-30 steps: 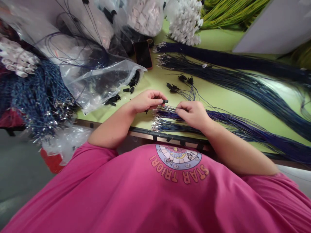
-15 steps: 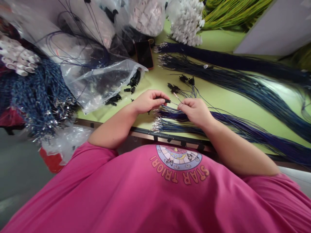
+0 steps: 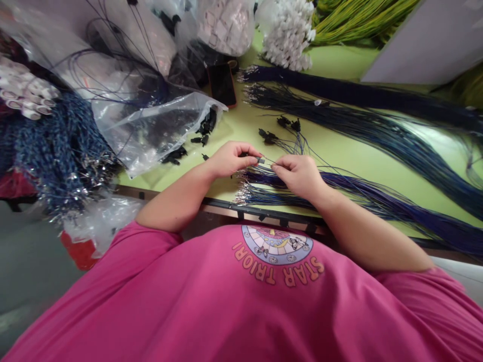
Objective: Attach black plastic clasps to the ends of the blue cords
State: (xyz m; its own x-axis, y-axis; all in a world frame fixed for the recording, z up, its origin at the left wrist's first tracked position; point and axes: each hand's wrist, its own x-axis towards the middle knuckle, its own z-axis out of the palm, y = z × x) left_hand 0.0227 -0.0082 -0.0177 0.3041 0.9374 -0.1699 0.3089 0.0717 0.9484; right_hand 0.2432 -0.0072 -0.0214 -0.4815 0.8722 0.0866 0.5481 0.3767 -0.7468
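Observation:
Between the thumb and fingers of my left hand (image 3: pixel 234 159) is a small black connector (image 3: pixel 260 160), mostly covered by the fingers. My right hand (image 3: pixel 298 173) pinches a thin dark wire (image 3: pixel 268 160) whose end is at the connector's right side; whether it has entered the connector I cannot tell. Below both hands lies a bundle of dark blue wires (image 3: pixel 339 183) with bare metal terminals (image 3: pixel 243 193) at its left end. Behind my right hand, several black connectors with wires attached (image 3: pixel 268 136) rest on the table.
A clear plastic bag (image 3: pixel 151 130) with loose black connectors (image 3: pixel 207 123) at its mouth lies to the left. A phone (image 3: pixel 222 85) is behind the hands. More dark wire bundles (image 3: pixel 362 110) stretch rightward. White connectors (image 3: pixel 287 35) and yellow-green wires (image 3: pixel 350 22) sit at the back.
My right hand has moved slightly left, bringing the wire's end from upright above the fingers to the connector. My left hand still holds the connector.

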